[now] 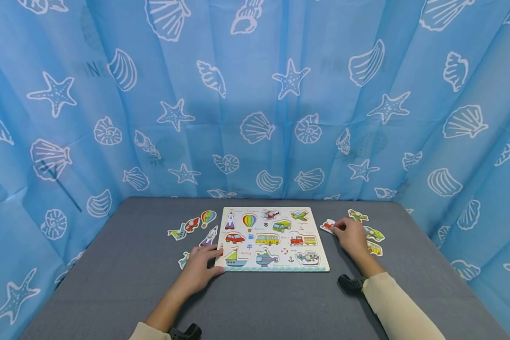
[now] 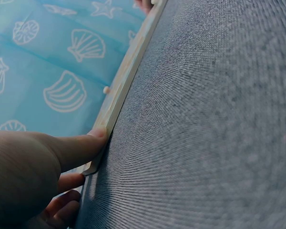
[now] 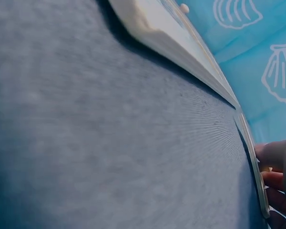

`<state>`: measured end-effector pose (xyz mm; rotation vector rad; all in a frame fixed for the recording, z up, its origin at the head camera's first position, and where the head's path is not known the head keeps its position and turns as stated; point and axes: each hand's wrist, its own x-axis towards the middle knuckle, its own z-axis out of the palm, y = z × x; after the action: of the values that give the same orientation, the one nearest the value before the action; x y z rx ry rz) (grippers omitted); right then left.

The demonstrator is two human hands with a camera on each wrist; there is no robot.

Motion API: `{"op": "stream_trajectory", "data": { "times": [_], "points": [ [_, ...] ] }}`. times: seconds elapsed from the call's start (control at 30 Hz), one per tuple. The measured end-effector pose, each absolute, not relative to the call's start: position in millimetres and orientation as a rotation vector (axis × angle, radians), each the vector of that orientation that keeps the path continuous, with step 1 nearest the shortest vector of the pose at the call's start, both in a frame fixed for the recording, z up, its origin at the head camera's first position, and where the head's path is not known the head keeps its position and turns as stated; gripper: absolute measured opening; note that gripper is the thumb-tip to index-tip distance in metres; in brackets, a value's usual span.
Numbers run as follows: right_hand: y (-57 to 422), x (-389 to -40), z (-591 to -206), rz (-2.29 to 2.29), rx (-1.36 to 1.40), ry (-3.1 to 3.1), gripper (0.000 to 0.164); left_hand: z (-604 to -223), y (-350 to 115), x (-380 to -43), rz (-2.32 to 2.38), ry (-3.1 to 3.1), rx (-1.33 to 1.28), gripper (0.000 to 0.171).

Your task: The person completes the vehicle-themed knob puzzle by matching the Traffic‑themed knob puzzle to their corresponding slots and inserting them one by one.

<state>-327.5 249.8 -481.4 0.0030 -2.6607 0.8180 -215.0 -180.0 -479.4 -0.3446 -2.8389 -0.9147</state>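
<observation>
A wooden picture puzzle board (image 1: 255, 246) with printed vehicles lies flat on the table. My left hand (image 1: 199, 270) grips its near left corner, the thumb (image 2: 88, 148) on the near edge and the other fingers round the left side. Just right of the board, my right hand (image 1: 352, 236) pinches a red train puzzle piece (image 1: 327, 225), its right part hidden by the fingers. In the right wrist view the fingertips (image 3: 271, 179) are at the edge of that thin piece. A ship piece (image 1: 308, 258) with a knob sits in the board's near right corner.
Left of the board lie a balloon piece (image 1: 208, 217), a red car piece (image 1: 191, 225), a rocket piece (image 1: 209, 236) and others. On the right are a green plane piece (image 1: 358, 216), a green truck piece (image 1: 373, 233) and a yellow bus piece (image 1: 375, 248). A blue shell-print curtain (image 1: 255, 156) hangs behind.
</observation>
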Motion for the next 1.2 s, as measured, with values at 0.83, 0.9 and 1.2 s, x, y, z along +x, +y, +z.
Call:
{"op": "stream_trajectory", "data": {
  "times": [0.83,0.9,1.2],
  "points": [
    [231,-307,-477,0.872,0.146,-2.656,0.012,-478,-180,-213,-0.909,-2.839,-0.336,0.048],
    [228,-306,-477,0.882,0.165,-2.656,0.012,-478,-180,-213,-0.911,-2.836,-0.337,0.048],
    [215,-303,-479,0.918,0.225,-2.665,0.011,-477,-179,-214,-0.917,-2.846,-0.343,0.048]
  ]
}}
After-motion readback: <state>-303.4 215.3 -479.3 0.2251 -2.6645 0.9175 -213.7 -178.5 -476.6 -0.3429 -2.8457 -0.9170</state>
